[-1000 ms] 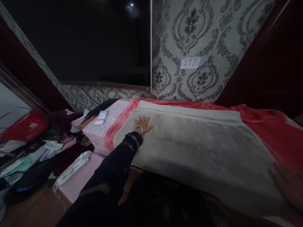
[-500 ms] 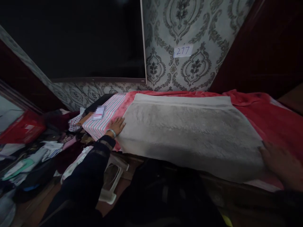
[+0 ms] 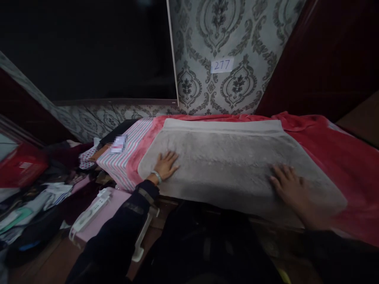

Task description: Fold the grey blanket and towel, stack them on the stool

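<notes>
1. A big grey towel (image 3: pixel 231 161) lies spread flat on top of a red blanket (image 3: pixel 334 157), in the middle of the scene
2. The left hand (image 3: pixel 166 165) lies flat on the near left part of the grey towel, fingers spread wide, holding nothing
3. A shiny bangle (image 3: pixel 156 176) sits on the left wrist, just above a dark sleeve (image 3: pixel 124 221)
4. The right hand (image 3: pixel 291 187) lies flat on the near right part of the towel, fingers open, holding nothing
5. The two hands are well apart, one near each end of the towel
6. A striped cloth (image 3: pixel 130 152) lies just left of the red blanket
7. A white power strip (image 3: pixel 89 211) rests on a pink box (image 3: pixel 100 221), near and to the left
8. A pile of clothes (image 3: pixel 38 189) and a red basket (image 3: pixel 20 165) are at the far left
9. On the patterned wall (image 3: pixel 225 35) behind, a small paper tag (image 3: pixel 222 65) reads 277
10. A dark screen (image 3: pixel 89 47) fills the far left wall
</notes>
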A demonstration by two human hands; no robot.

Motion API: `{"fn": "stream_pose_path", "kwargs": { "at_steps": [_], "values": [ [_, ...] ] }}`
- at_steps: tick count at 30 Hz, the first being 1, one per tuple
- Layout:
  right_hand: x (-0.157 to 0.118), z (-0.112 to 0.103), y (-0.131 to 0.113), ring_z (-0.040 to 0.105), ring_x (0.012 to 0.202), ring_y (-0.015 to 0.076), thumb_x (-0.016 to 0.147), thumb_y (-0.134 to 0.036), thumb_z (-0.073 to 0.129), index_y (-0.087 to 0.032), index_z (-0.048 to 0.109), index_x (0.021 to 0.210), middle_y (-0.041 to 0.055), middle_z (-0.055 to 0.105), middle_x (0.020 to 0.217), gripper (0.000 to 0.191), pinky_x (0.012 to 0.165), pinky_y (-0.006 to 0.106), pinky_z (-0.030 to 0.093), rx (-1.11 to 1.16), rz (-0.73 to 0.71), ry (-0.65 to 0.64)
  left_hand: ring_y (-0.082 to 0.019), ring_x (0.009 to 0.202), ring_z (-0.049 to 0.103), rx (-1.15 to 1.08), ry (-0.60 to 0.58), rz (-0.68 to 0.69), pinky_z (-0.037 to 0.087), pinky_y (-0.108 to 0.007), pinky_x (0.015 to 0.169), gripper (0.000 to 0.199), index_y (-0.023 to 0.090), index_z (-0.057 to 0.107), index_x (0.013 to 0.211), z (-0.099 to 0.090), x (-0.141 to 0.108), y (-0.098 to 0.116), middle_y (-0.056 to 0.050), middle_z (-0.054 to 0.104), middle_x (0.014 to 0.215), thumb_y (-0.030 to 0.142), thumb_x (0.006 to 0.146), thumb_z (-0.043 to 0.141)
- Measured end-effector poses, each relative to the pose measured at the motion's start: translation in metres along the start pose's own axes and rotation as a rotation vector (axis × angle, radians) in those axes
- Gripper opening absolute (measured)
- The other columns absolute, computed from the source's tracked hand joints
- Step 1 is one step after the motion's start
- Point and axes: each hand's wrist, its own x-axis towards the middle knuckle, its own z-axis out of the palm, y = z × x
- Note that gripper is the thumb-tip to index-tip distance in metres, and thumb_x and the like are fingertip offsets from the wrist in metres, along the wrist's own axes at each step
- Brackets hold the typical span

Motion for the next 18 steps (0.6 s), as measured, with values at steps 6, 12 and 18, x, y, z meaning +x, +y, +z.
{"fn": "stream_pose_path", "kwargs": {
  "at_steps": [6, 12, 18],
  "values": [
    [0.000, 0.025, -0.013, 0.040, 0.142, 0.0379, 0.096, -0.047, 0.020, -0.019, 0.050, 0.148, 0.0153, 0.050, 0.151, 0.066, 0.109, 0.062, 0.037, 0.063, -0.207, 0.087, -0.037, 0.154, 0.024, -0.018, 0.014, 0.106, 0.020, -0.062, 0.122, 0.085, 0.027, 0.034, 0.159, 0.012, -0.009, 0.009, -0.012, 0.031, 0.166, 0.071, 0.089, 0.052],
    [-0.008, 0.034, -0.016, 0.038, 0.144, 0.0394, 0.091, -0.059, 0.029, -0.020, 0.046, 0.151, 0.0175, 0.044, 0.156, 0.074, 0.109, 0.061, 0.038, 0.097, -0.372, 0.110, -0.043, 0.154, 0.019, -0.041, -0.013, 0.194, 0.015, -0.065, 0.122, 0.111, 0.022, 0.033, 0.160, 0.013, -0.009, 0.020, -0.019, 0.028, 0.166, 0.085, 0.073, 0.060],
    [-0.029, 0.039, -0.076, 0.033, 0.147, 0.0382, 0.094, -0.033, 0.030, -0.027, 0.018, 0.164, 0.0126, 0.032, 0.164, 0.071, 0.109, 0.066, 0.034, 0.111, -0.591, 0.215, -0.043, 0.154, 0.019, -0.025, 0.017, 0.399, 0.014, -0.067, 0.121, 0.101, 0.024, 0.029, 0.161, 0.029, -0.004, 0.066, -0.019, 0.026, 0.167, 0.069, 0.079, 0.068]
  ]
}}
